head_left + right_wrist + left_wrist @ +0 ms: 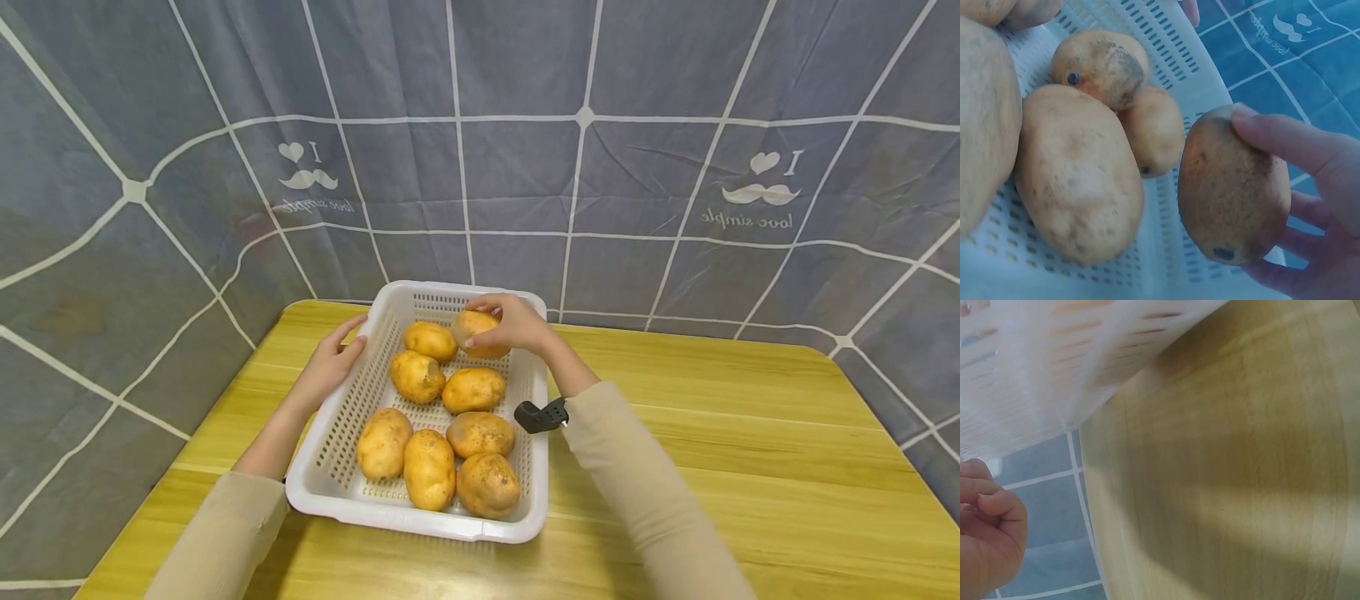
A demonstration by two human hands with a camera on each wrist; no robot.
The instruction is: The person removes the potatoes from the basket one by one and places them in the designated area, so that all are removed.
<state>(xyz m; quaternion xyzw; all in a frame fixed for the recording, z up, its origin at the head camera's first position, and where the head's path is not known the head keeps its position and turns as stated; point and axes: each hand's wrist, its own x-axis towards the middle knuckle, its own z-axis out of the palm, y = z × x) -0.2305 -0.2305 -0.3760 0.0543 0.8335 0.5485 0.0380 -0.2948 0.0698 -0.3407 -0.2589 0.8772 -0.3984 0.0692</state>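
Note:
A white slotted plastic basket (pixel 416 521) stands on the table, with several yellow-brown potatoes (pixel 430 471) spread over its floor. At its far right corner my right hand (pixel 512 323) grips one potato (pixel 1235 187), thumb on one side and fingers round the other. That potato has a dark spot at one end. Two potatoes (pixel 431 341) (pixel 417 377) lie just left of it. My left hand (pixel 333 362) holds the basket's left rim near the far end. In the left wrist view its fingers (pixel 997 503) are curled beside the slotted wall.
The basket rests on a yellow wood-grain table (pixel 712 433), whose surface extends to its right. Behind and along the left hangs a grey-blue curtain (pixel 517 167) with white lines. A black strap (pixel 542 416) sits at the right wrist, over the basket's right rim.

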